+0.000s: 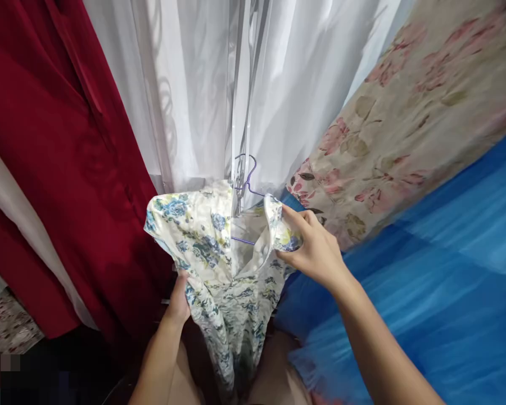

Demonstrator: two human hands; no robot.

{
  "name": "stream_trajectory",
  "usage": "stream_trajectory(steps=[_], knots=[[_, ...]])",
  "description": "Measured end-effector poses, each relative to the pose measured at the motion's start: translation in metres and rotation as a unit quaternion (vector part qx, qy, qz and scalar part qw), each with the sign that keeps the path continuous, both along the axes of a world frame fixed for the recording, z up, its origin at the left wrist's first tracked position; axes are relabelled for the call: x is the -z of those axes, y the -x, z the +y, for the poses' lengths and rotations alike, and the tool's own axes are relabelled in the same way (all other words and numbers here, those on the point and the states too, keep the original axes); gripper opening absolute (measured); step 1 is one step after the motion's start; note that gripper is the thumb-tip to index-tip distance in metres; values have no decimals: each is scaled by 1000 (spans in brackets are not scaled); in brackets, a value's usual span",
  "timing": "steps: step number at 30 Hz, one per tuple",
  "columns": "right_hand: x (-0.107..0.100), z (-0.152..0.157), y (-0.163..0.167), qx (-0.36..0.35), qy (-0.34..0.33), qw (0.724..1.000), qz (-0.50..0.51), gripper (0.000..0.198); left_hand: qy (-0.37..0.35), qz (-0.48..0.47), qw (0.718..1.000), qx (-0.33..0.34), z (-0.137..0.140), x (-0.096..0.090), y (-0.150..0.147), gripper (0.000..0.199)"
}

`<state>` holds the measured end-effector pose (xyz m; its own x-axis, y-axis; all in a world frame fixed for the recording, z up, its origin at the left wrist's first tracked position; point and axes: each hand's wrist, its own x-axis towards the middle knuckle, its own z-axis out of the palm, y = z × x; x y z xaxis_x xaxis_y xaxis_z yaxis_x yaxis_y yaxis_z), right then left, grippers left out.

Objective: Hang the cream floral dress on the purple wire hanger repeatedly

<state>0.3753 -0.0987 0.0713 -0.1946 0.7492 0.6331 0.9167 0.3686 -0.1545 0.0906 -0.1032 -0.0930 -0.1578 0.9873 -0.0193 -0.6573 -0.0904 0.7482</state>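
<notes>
A white dress with blue and yellow-green flowers (244, 295) hangs in front of me on a thin purple hanger (249, 179), its V-neck facing me. My right hand (314, 244) grips the dress at its right shoulder, thumb and fingers closed round the short sleeve. Lower down on the left, my left hand (179, 298) holds the side of the bodice, with its fingers hidden behind the cloth. The hanger's lower bar shows through the neck opening, and its hook stands up near some hanging metal links.
White curtains (194, 95) hang behind the dress. A red curtain (67, 140) falls on the left. On the right are a beige floral cloth (375, 129) and blue tulle fabric (425, 281). My legs (278, 371) show below.
</notes>
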Motion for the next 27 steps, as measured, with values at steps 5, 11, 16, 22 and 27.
stream_trajectory(steps=[5,11,16,22,27], knots=[[27,-13,-13,-128,-35,991,-24,83,100,79,992,-8,-18,49,4,62],[138,-61,45,-184,12,937,296,19,127,52,990,-31,-26,77,-9,47],[177,-56,92,-214,350,857,312,22,107,85,990,-18,-37,64,-12,51],[187,-37,114,-218,356,842,343,18,111,80,990,-32,-47,49,-11,46],[201,-44,117,-189,329,818,433,20,94,141,984,-61,-52,50,-11,45]])
